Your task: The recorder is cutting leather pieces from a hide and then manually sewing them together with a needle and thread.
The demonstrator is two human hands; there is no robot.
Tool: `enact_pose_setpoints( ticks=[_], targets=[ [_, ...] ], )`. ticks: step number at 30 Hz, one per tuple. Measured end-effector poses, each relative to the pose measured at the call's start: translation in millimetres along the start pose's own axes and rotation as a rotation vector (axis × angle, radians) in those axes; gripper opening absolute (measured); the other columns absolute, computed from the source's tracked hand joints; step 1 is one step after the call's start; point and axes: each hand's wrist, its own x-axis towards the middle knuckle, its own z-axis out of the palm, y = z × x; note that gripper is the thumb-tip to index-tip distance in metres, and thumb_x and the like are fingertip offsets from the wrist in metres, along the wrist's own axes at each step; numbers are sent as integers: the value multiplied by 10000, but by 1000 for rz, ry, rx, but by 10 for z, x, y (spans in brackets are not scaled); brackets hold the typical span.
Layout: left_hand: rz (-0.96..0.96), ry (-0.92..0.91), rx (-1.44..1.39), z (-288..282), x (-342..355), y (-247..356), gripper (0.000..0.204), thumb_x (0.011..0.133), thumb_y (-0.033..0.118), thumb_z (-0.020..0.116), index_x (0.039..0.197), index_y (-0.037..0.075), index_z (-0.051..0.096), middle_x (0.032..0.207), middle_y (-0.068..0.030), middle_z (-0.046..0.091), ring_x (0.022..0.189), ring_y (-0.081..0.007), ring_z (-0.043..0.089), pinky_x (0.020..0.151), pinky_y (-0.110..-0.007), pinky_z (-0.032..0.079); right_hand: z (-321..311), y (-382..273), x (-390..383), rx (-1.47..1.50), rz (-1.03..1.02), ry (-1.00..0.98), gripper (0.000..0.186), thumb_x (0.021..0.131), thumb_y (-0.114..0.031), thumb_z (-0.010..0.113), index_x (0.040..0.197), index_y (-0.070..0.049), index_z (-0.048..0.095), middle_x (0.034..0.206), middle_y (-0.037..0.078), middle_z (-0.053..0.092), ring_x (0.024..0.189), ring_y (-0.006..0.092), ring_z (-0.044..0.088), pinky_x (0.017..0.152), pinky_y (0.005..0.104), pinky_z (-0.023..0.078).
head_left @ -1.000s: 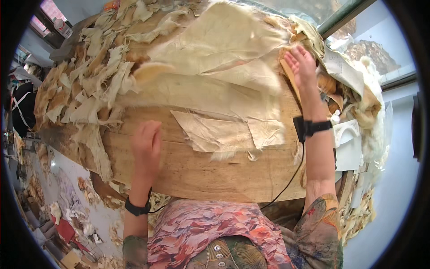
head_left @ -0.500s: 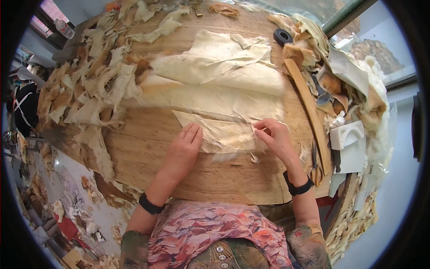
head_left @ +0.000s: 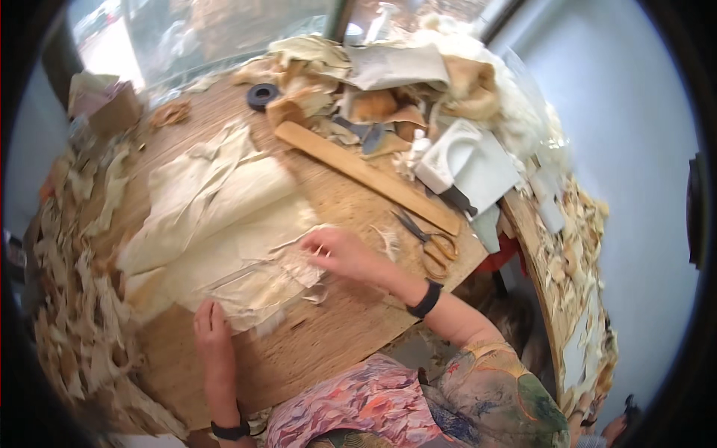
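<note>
A large cream sheet of hide (head_left: 224, 216) lies creased on the wooden table (head_left: 246, 373). Along its near edge is a smaller, wrinkled strip of hide (head_left: 258, 295), its fur fringe showing at the front. My left hand (head_left: 214, 336) rests its outstretched fingertips at the strip's left end. At the other end my right hand (head_left: 336, 254) has thumb and fingers pinched together at the strip's edge; the exact grip is slightly blurred. Both wrists wear black bands.
Right of my right hand lie scissors (head_left: 429, 243) and a long wooden slat (head_left: 366, 175). Farther back are a black tape roll (head_left: 261, 96) and a white block with a curved hollow (head_left: 452, 153). Hide scraps (head_left: 82, 299) heap along the left edge; more fill a bin (head_left: 575, 299) at right.
My view has swung right, so the table and hide appear turned and shifted left. Both hands stay at the ends of the strip.
</note>
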Motion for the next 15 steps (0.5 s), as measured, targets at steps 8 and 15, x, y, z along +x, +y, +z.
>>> enact_pose_setpoints(
  ticks=[8, 15],
  targets=[
    [10, 16, 26, 111, 100, 90, 436, 752, -67, 624, 1182, -17, 573, 1256, -174, 544, 1171, -357, 515, 991, -422, 448, -2171, 1403, -451, -75, 343, 855, 162, 876, -152, 612, 959, -75, 726, 776, 60, 704, 690, 139, 652, 660, 279, 503],
    [-72, -7, 120, 18, 10, 39, 416, 781, -41, 613, 1193, -7, 565, 1250, -170, 555, 1177, -353, 518, 1003, -422, 448, -2672, 1848, 22, -1015, 220, 755, 108, 831, -127, 614, 853, -70, 703, 928, 176, 638, 918, 350, 617, 805, 446, 504]
  ],
)
